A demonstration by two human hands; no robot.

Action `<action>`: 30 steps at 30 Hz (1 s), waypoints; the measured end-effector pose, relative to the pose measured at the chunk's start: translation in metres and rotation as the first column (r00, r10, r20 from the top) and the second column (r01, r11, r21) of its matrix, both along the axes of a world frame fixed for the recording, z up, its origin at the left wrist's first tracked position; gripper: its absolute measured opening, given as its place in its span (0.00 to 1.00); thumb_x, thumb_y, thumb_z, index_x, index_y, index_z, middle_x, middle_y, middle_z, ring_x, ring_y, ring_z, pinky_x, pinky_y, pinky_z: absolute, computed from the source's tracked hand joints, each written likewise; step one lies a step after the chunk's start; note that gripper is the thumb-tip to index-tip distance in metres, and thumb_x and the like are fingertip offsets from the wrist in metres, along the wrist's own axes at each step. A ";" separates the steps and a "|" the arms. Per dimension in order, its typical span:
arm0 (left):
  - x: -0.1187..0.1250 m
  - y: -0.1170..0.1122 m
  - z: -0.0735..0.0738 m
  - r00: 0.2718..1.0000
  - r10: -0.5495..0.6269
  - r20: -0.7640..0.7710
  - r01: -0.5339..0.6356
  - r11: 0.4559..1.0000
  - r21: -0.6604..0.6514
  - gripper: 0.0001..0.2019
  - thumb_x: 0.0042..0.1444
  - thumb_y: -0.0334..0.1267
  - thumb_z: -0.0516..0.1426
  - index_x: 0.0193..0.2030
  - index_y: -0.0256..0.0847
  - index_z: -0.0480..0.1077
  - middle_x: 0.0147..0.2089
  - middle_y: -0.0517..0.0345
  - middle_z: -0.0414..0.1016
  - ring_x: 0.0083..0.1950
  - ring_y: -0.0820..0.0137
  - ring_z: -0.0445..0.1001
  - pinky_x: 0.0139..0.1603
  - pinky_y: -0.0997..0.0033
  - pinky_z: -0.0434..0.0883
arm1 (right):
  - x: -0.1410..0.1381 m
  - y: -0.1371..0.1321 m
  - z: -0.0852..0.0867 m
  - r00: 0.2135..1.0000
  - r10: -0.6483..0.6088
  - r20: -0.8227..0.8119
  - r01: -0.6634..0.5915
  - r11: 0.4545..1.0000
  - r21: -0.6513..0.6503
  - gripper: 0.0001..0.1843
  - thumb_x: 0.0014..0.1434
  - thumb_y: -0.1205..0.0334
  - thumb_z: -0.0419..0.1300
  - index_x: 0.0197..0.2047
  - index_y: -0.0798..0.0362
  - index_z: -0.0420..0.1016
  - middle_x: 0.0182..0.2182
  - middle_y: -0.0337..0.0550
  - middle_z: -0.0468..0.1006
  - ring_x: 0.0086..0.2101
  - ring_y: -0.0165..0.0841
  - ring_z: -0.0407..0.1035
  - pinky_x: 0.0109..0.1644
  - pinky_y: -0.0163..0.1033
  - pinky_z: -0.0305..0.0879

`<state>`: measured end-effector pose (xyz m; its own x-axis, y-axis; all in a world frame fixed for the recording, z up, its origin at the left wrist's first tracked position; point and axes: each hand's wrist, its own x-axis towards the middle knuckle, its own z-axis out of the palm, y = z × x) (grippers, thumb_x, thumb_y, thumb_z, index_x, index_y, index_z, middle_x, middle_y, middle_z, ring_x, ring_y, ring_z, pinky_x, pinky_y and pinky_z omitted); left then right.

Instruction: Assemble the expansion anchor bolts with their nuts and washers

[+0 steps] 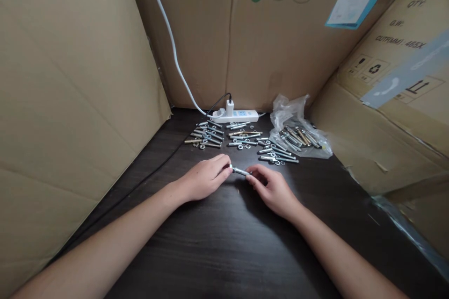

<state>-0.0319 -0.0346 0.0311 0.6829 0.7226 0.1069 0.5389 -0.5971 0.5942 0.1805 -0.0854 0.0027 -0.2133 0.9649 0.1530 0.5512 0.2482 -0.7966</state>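
Between my two hands, just above the dark table, lies a silver expansion bolt, nearly level. My left hand pinches its left end, where a nut and washer show at the fingertips. The thumb and fingers of my right hand close on the other end, hiding its tip. Beyond the hands, loose bolts, sleeves and washers lie in groups: a left group, a middle group and a right group.
A clear plastic bag with several bolts and sleeves stands at the back right. Behind the parts is a white power strip with a plugged-in charger. A black cable crosses the table's left side. Cardboard boxes wall in three sides.
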 end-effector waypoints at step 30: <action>-0.001 0.002 -0.003 0.997 -0.032 0.070 0.028 0.998 0.059 0.06 0.63 0.39 0.48 0.43 0.42 0.63 0.40 0.60 0.64 0.38 0.71 0.67 0.41 0.69 0.65 | 0.002 0.004 0.004 0.965 -0.070 -0.253 0.030 0.987 -0.159 0.16 0.59 0.49 0.55 0.37 0.55 0.70 0.24 0.38 0.68 0.25 0.29 0.63 0.30 0.34 0.61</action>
<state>-0.0331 -0.0322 0.0282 0.6933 0.6933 0.1968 0.4782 -0.6468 0.5942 0.1824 -0.0819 0.0070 -0.1371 0.9894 0.0471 0.3310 0.0906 -0.9393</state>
